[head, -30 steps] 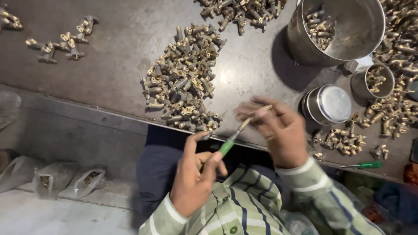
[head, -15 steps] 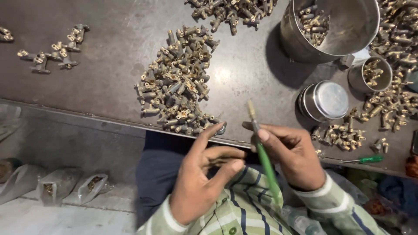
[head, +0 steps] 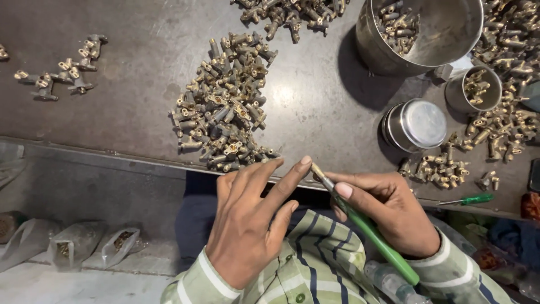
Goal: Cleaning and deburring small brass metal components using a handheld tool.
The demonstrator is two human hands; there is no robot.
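My right hand (head: 388, 211) grips a green-handled screwdriver (head: 374, 233) with its metal tip pointing up-left toward my left fingertips. My left hand (head: 253, 225) hovers just below the table's front edge, fingers spread, index tip almost touching the screwdriver tip; whether a small part sits between the fingertips is hidden. Just above my left hand lies a big heap of small brass fittings (head: 225, 107) on the dark metal table (head: 129, 112).
A large steel pot (head: 444, 28) holds fittings at top right, with a small steel cup (head: 475, 90) and an upturned steel tin (head: 416, 124) beside it. More fittings (head: 444, 169) and a second green screwdriver (head: 464, 200) lie right. Plastic bags (head: 84, 245) lie lower left.
My right hand swung the screwdriver from pointing down-left to tip-up beside my left fingers. The left hand opened and rose toward the table edge.
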